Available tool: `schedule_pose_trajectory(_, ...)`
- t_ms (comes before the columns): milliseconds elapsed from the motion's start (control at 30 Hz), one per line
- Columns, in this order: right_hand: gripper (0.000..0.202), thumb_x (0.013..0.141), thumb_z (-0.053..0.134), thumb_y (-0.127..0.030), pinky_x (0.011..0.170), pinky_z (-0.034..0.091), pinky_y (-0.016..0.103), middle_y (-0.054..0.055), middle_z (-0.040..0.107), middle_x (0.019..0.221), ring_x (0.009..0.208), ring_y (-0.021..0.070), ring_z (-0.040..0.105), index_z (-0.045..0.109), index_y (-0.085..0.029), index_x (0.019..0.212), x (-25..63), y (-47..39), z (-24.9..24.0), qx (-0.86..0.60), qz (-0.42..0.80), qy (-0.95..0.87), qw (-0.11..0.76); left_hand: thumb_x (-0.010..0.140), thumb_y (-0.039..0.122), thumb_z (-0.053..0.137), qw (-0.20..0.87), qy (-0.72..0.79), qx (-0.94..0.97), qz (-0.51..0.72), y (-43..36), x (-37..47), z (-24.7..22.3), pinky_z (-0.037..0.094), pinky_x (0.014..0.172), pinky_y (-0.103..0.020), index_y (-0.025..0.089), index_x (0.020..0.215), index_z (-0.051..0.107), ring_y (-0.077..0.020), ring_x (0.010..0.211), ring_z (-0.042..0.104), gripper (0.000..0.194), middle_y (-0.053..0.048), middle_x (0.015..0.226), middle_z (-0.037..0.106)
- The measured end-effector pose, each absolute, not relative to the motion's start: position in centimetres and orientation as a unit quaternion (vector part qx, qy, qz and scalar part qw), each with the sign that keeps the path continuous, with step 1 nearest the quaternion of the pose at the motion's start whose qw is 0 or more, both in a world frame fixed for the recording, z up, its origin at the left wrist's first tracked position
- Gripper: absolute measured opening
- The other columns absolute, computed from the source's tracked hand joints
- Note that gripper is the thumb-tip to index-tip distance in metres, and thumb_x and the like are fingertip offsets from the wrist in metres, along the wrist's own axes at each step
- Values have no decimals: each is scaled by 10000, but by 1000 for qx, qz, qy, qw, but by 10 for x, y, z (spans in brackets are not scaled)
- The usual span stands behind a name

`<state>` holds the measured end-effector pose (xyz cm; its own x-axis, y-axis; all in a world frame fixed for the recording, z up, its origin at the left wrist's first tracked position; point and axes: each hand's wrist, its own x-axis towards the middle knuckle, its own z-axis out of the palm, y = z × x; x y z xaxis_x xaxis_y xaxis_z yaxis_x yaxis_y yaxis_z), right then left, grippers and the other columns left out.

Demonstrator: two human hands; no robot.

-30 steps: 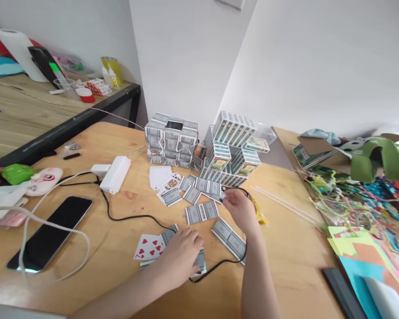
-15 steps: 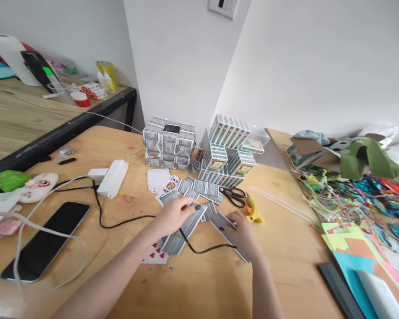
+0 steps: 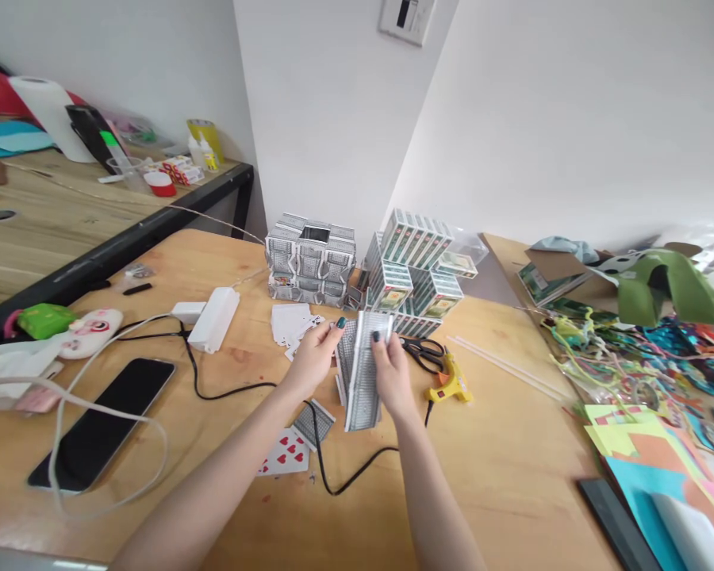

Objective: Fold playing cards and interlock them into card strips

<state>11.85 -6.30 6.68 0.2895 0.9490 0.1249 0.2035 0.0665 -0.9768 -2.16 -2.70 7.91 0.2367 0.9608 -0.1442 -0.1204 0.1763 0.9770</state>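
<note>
My right hand (image 3: 391,369) grips a long folded strip of grey patterned playing cards (image 3: 366,377), held up over the table with the thumb on its face. Just left of it, my left hand (image 3: 316,357) is closed, fingertips pinched at the upper edge of another grey card piece (image 3: 346,357), partly hidden behind the strip. Below my left hand lie a face-up heart card (image 3: 286,452) and a grey-backed card (image 3: 314,426). Behind my hands are loose white cards (image 3: 289,321), a grey structure built of folded cards (image 3: 310,258) and stacked green-and-white card boxes (image 3: 416,238).
Black scissors (image 3: 424,351) and a yellow glue gun (image 3: 451,382) lie right of my hands. A black cable (image 3: 357,476) loops in front. At left are a phone (image 3: 104,424), a white power block (image 3: 214,319) and white cables; coloured paper and craft scraps lie at right.
My right hand has lifted the folded card strip from the table and brought it left, upright beside my left hand. The other card piece is now raised too, and the view has shifted slightly.
</note>
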Motion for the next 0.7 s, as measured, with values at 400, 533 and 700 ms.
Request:
schedule_pose_trajectory(400, 426, 798, 521, -405, 697, 450, 304, 29, 570, 928, 755, 160, 564, 314, -262, 1142, 94, -71, 35, -501, 507, -451, 537, 643, 257, 681, 727, 360, 363, 459, -28, -26, 53, 450, 760, -312, 164, 980, 595, -208, 854, 610, 359, -50, 920, 668)
schedule_pose_trajectory(533, 333, 733, 596, -447, 690, 452, 311, 21, 602, 791, 719, 178, 564, 526, -198, 942, 98, -82, 30, -479, 596, -466, 446, 680, 242, 644, 749, 351, 298, 476, -25, -31, 51, 476, 709, -304, 161, 1032, 576, -200, 797, 626, 368, -54, 878, 673)
schedule_pose_trajectory(700, 379, 711, 580, -540, 664, 455, 301, 17, 601, 720, 706, 180, 572, 564, -175, 812, 83, -94, 20, -436, 683, -389, 437, 739, 279, 558, 853, 300, 218, 367, -34, -31, 47, 489, 623, -287, 145, 1006, 578, -176, 672, 620, 299, -67, 748, 649)
